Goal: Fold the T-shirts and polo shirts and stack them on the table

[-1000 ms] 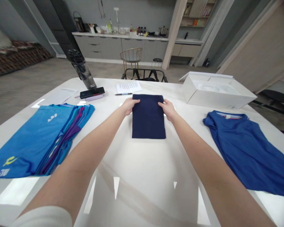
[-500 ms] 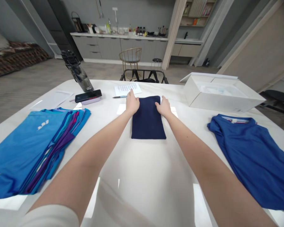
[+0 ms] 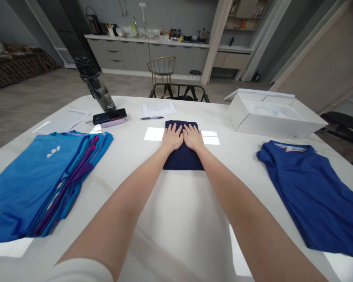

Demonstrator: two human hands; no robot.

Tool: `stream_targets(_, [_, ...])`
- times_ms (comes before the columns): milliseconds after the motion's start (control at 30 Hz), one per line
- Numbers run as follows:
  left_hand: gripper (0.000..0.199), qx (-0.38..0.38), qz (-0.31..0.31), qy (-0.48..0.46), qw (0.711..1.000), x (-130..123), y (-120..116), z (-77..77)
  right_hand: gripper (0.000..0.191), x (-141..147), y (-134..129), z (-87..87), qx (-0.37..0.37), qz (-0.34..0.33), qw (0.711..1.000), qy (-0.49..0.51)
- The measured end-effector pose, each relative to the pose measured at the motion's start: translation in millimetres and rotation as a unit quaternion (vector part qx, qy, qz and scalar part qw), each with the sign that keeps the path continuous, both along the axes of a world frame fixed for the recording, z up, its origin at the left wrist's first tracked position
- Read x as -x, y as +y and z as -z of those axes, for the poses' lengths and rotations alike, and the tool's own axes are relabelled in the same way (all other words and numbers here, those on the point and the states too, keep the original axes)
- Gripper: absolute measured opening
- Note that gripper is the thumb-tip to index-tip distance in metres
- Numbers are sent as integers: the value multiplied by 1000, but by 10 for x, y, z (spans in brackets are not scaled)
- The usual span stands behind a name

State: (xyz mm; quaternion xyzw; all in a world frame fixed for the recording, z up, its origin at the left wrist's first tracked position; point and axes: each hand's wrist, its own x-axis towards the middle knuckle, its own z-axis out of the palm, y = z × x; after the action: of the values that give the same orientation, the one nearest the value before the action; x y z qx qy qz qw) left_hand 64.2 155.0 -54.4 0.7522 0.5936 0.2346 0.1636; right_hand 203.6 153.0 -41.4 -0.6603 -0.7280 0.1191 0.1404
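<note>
Left hand (image 3: 173,138) and right hand (image 3: 193,137) lie flat and open, not grasping, on top of a folded navy garment (image 3: 182,159). Its long axis points away from the person, in the middle of the white counter (image 3: 182,203). Much free counter lies before its near edge; a pen (image 3: 151,117) lies beyond its far edge. A stack of blue shirts (image 3: 38,180) and a blue T-shirt (image 3: 308,196) lie well apart on either side.
</note>
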Motion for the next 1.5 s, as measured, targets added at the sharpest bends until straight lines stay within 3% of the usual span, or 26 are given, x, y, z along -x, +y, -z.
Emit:
stream_targets(300, [65, 13, -6, 2, 1000, 126, -447, -51, 64, -160, -396, 42, -5, -15, 1000, -21])
stream_targets(533, [59, -27, 159, -10, 987, 87, -883, -87, 60, -147, -921, -2, -25, -66, 995, -67])
stream_targets(767, [66, -13, 83, 12, 996, 75, -1369, -73, 60, -165, -1457, -25, -14, -80, 994, -79])
stream_targets(1167, [70, -11, 84, 166, 983, 273, -1981, -43, 62, -125, -2098, -13, -4, -40, 994, -104])
stream_targets(1500, [65, 19, 125, 184, 975, 559, -2637, -206, 61, -377, -2732, -15, 18, -97, 993, -70])
